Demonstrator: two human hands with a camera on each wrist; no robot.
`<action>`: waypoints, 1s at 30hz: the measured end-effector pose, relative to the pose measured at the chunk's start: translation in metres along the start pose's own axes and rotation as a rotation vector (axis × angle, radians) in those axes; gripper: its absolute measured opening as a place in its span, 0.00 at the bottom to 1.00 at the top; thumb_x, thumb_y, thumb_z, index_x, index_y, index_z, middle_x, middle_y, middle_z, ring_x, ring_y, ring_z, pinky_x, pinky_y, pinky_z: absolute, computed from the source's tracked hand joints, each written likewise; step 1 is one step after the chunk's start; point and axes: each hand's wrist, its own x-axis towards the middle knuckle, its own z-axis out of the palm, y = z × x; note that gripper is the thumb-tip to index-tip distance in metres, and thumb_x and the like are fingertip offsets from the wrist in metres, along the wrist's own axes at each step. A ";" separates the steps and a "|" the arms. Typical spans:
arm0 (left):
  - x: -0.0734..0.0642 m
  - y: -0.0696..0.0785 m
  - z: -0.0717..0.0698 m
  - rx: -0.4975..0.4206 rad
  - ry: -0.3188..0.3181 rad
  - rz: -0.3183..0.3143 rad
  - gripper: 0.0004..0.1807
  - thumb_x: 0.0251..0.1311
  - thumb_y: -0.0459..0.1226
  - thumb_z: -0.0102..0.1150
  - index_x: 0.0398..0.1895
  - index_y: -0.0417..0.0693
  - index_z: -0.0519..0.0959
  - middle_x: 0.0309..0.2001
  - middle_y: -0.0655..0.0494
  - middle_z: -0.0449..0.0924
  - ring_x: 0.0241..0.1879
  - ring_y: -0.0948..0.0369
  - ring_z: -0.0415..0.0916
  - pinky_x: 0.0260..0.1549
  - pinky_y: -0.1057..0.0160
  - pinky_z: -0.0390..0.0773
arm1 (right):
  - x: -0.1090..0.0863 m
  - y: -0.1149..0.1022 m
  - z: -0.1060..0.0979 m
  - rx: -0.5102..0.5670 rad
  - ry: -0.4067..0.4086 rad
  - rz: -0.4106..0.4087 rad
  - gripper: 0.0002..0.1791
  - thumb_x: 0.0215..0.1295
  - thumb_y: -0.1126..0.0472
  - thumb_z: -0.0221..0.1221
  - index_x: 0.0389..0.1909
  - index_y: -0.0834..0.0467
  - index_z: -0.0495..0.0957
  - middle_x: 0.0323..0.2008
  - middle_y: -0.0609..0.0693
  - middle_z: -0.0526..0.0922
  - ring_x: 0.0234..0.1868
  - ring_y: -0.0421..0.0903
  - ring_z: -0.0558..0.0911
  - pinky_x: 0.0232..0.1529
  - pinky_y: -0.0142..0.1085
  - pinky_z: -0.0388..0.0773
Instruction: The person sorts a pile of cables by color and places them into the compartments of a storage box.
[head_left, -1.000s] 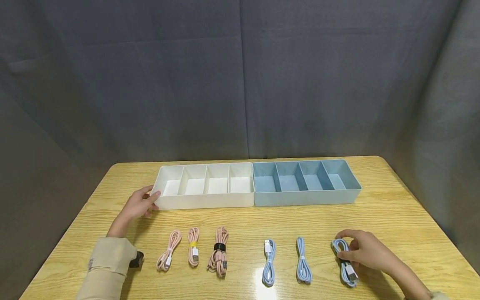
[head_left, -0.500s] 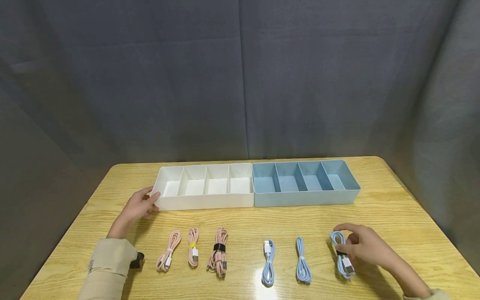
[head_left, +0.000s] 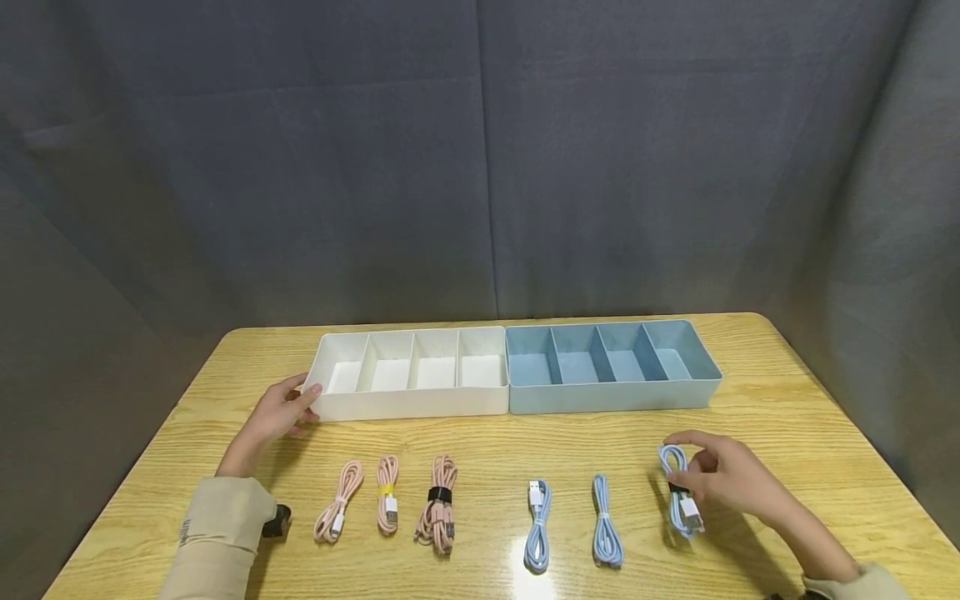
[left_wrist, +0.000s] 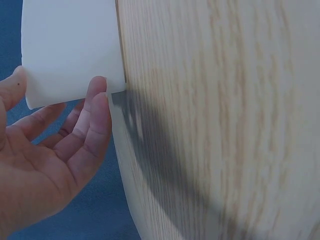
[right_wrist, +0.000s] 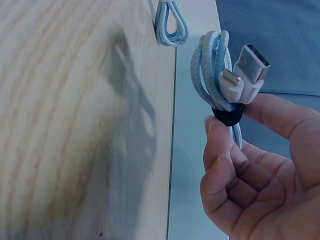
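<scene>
With thumb and fingertips my right hand pinches a coiled light-blue USB cable at its black strap. The coil is held above the table, its shadow apart from it, and its connectors face the right wrist camera. At the far left, my left hand holds the left end of a white compartment tray. Seen from the left wrist, the thumb lies at one side of the end wall and the fingertips at the other. A blue compartment tray stands end to end with the white one.
Two more coiled blue cables, one with its plug at the top and another, lie left of my right hand. Three pink cable coils lie on the wooden table. A dark curtain hangs behind.
My right hand has raised the strapped blue cable off the table and carried it slightly forward, toward the trays. The left hand has stayed at the white tray's end.
</scene>
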 end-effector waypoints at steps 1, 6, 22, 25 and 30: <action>0.000 0.000 0.000 0.000 0.006 -0.005 0.35 0.67 0.50 0.42 0.66 0.31 0.53 0.41 0.35 0.71 0.33 0.55 0.77 0.28 0.56 0.79 | 0.001 -0.001 0.000 0.005 0.002 -0.001 0.27 0.57 0.57 0.62 0.53 0.68 0.69 0.15 0.51 0.75 0.15 0.46 0.73 0.12 0.31 0.65; 0.000 -0.001 0.000 -0.004 0.000 0.006 0.36 0.67 0.50 0.43 0.66 0.31 0.53 0.42 0.34 0.70 0.33 0.55 0.78 0.28 0.56 0.80 | 0.004 -0.003 -0.001 0.015 0.016 -0.004 0.26 0.58 0.58 0.61 0.54 0.68 0.69 0.15 0.51 0.75 0.15 0.46 0.73 0.13 0.31 0.65; -0.001 0.000 0.000 -0.029 -0.011 0.006 0.34 0.68 0.47 0.41 0.67 0.30 0.51 0.43 0.33 0.69 0.35 0.51 0.77 0.29 0.56 0.80 | 0.018 -0.007 -0.004 0.128 0.045 -0.001 0.27 0.59 0.62 0.60 0.56 0.69 0.66 0.17 0.55 0.75 0.16 0.44 0.71 0.15 0.37 0.67; -0.001 0.001 0.000 -0.038 -0.012 0.005 0.33 0.69 0.47 0.40 0.67 0.31 0.50 0.43 0.33 0.69 0.35 0.51 0.77 0.29 0.55 0.80 | 0.020 -0.010 -0.004 0.149 0.058 0.004 0.28 0.58 0.62 0.61 0.57 0.69 0.65 0.17 0.56 0.74 0.16 0.47 0.71 0.17 0.38 0.69; -0.002 0.002 0.000 -0.040 -0.015 0.001 0.34 0.69 0.47 0.40 0.67 0.30 0.50 0.43 0.33 0.69 0.35 0.51 0.77 0.30 0.55 0.80 | 0.024 -0.012 -0.003 0.161 0.095 -0.020 0.27 0.58 0.63 0.61 0.57 0.69 0.66 0.16 0.53 0.74 0.16 0.46 0.70 0.18 0.38 0.69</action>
